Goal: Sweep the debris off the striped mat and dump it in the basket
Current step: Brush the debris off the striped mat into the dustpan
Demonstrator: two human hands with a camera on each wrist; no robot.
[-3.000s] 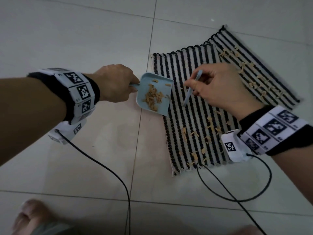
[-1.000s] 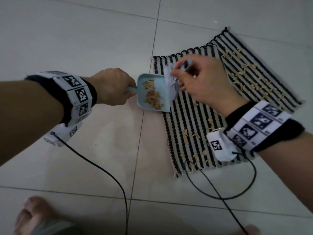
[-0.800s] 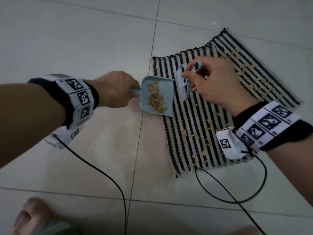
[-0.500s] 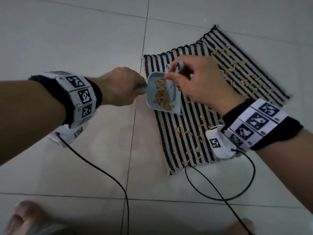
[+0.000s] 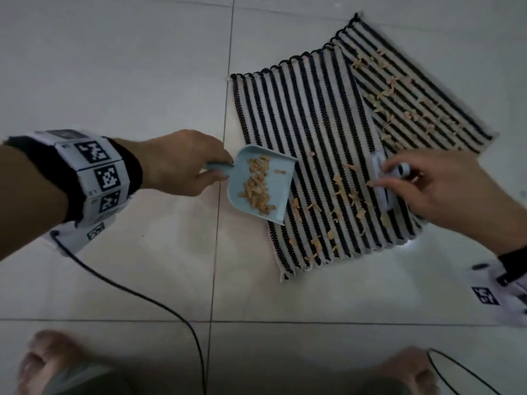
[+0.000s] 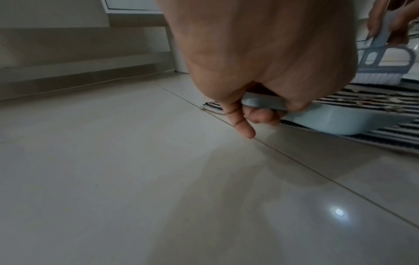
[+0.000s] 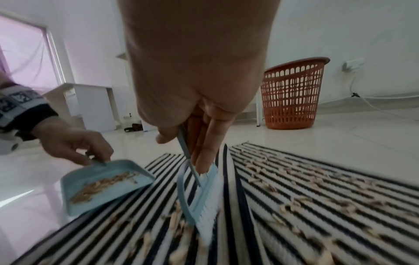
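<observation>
The left hand grips the handle of the dustpan, its fingers curled around it. The pan's open edge rests on the left side of the mat, and a row of debris already lies inside. The right hand pinches the thin handle of the brush between thumb and fingers, with the bristles down on the mat among loose scraps, to the right of the pan.

The step in hand seems to be one more stroke toward the pan. To do it well, I think the pan edge should stay flat and pressed on the mat, so that scraps do not slide under it. The stroke should be short and low, along the stripes, because the ribs may catch the pieces. The pan should be kept level, or its load can spill.

A second striped piece beyond the brush holds many scraps, so much work remains. The basket stands on the floor, well apart from the mat.
</observation>
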